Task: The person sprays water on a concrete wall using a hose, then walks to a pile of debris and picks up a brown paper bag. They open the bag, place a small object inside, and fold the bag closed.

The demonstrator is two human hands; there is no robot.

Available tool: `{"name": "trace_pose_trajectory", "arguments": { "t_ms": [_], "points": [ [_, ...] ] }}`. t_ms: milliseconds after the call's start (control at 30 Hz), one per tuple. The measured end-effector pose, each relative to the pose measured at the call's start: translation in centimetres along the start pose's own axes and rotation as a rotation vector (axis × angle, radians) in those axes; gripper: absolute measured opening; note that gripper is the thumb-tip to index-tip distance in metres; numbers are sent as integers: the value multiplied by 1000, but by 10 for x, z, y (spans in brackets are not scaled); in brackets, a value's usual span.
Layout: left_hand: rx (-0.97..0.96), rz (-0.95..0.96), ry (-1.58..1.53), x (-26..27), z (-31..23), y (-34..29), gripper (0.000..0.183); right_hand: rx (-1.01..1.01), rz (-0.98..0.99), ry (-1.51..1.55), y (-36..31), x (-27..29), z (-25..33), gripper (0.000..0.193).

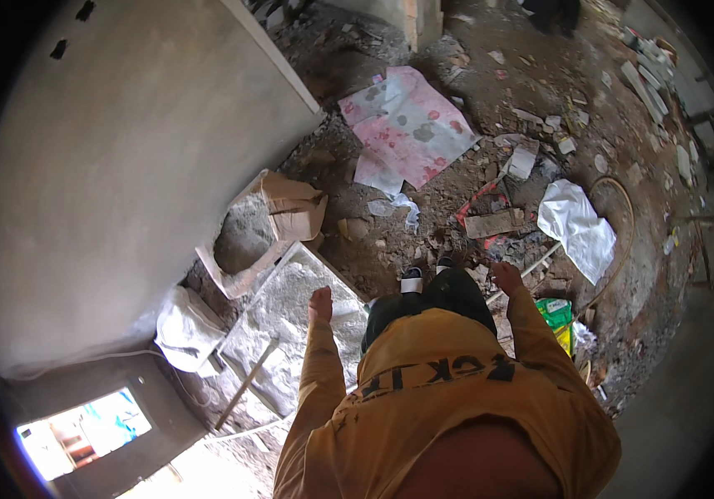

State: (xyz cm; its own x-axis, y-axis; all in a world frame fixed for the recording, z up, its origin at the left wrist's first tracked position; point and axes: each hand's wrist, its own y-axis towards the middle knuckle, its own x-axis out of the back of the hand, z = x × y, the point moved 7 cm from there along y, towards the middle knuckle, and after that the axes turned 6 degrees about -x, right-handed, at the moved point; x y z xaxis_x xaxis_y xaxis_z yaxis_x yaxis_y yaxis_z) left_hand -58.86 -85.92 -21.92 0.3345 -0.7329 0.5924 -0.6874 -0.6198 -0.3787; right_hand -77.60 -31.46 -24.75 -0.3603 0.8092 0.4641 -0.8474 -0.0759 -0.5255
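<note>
My left hand (pixel 320 305) hangs above the edge of a flat board coated in grey cement dust (pixel 290 312). Its fingers look loose, and I see nothing in them. On the other side of my body, my right hand (pixel 506 277) is held out with fingers slightly apart and nothing visible in it. A thin pale pole (pixel 540 261) lies on the ground just beyond it. Past the board stands a torn-open paper sack (pixel 294 208) beside a box-like container of grey powder (pixel 249 235). A wooden stick (pixel 244 387) rests across the board's near side.
A plastered wall (pixel 140 166) rises at left. Stained pink-and-white sheets (pixel 411 125) lie ahead on rubble-strewn dirt. At right are a white sack (pixel 577 229), a curved hose (pixel 627 216) and a green-and-yellow bag (pixel 556 316). A short plank (pixel 494 223) lies ahead of my feet.
</note>
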Motion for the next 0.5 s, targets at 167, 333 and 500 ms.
{"name": "trace_pose_trajectory", "arguments": {
  "t_ms": [167, 333, 500],
  "points": [
    [-142, 433, 876, -53, 71, -77, 33, -172, 154, -215, 31, 28, -111, 45],
    [162, 645, 746, -108, 112, -151, 30, 198, 121, -953, 79, 79, -144, 38],
    [-434, 348, 772, -115, 63, -112, 26, -48, 356, -1029, 105, 79, -204, 41]
  ]
}}
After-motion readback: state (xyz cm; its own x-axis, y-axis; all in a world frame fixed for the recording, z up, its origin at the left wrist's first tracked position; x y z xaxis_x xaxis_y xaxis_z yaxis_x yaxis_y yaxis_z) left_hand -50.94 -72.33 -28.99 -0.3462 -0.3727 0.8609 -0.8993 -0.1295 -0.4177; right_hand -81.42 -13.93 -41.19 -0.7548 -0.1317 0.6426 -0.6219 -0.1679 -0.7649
